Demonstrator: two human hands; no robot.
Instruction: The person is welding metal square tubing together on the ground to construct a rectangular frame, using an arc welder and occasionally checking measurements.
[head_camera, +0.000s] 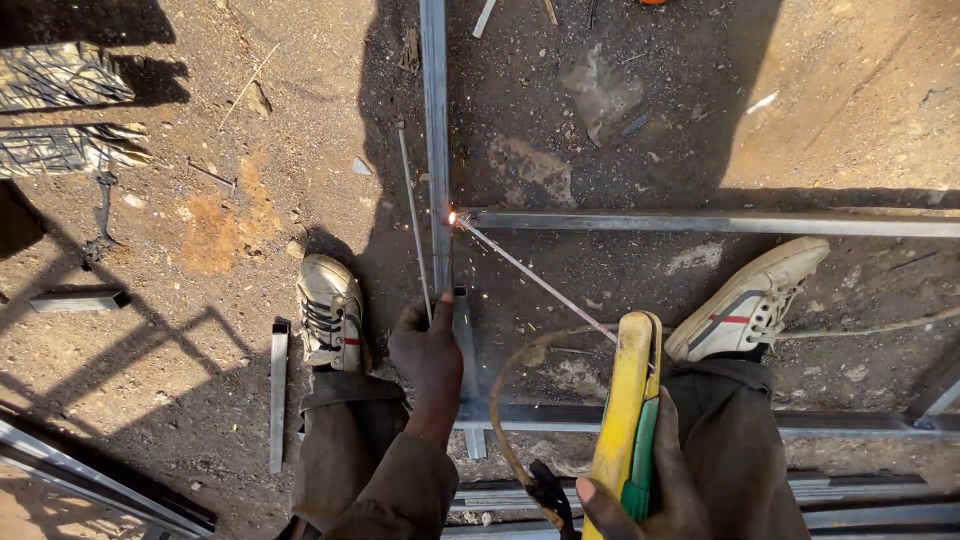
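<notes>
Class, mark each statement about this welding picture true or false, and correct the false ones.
1. The right hand holds a yellow electrode holder. True.
2. The welding rod sparks where two metal bars meet. True.
3. The left hand is lifted clear of the metal. False: it rests on the upright bar.
4. Both shoes are black boots. False: they are pale lace-up sneakers.

Both hands are bare. Dusty brown trousers (370, 450) cover the legs. Worn white sneakers (330, 310) carry dark and red stripes.
</notes>
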